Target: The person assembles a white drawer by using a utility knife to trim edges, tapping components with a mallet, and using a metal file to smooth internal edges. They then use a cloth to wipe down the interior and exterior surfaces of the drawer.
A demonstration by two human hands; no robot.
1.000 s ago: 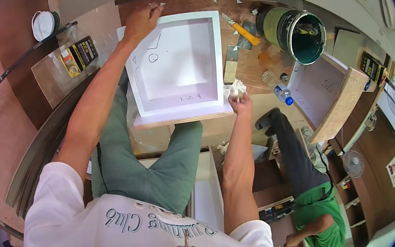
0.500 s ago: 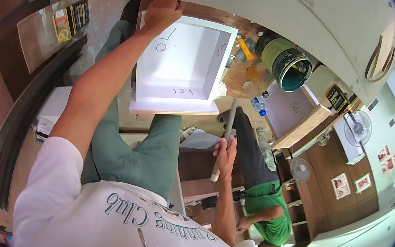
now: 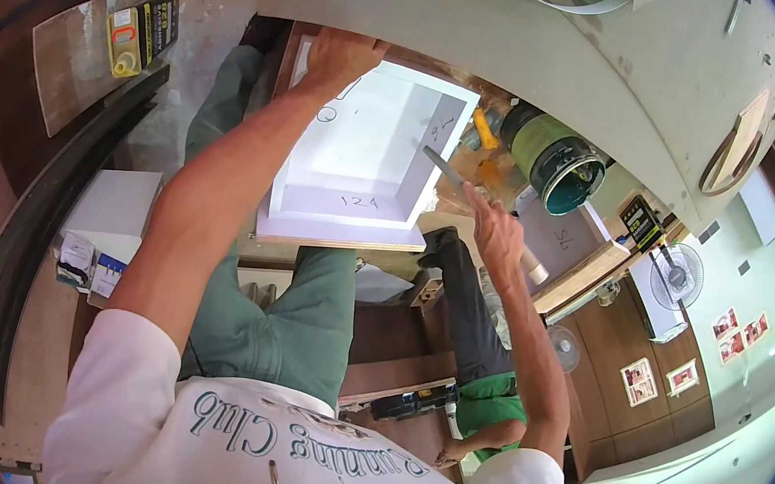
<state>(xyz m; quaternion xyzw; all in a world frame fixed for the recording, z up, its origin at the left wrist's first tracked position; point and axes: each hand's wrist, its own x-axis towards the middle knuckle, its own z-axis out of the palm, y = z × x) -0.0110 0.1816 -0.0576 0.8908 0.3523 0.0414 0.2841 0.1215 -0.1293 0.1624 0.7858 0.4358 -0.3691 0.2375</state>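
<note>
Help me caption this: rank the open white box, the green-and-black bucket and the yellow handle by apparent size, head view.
Largest: open white box
Next: green-and-black bucket
Smallest: yellow handle

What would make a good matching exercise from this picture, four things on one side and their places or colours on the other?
Things:
1. Long, thin grey rod with a pale end
2. White, square, open drawer box
3. Round olive-and-black bucket
4. Plain white rectangular box

Places or colours:
A. Dark green inside
B. Left of the left forearm
C. In the right hand
D. Left hand over its far left corner

Pairs: 1-C, 2-D, 3-A, 4-B
</note>
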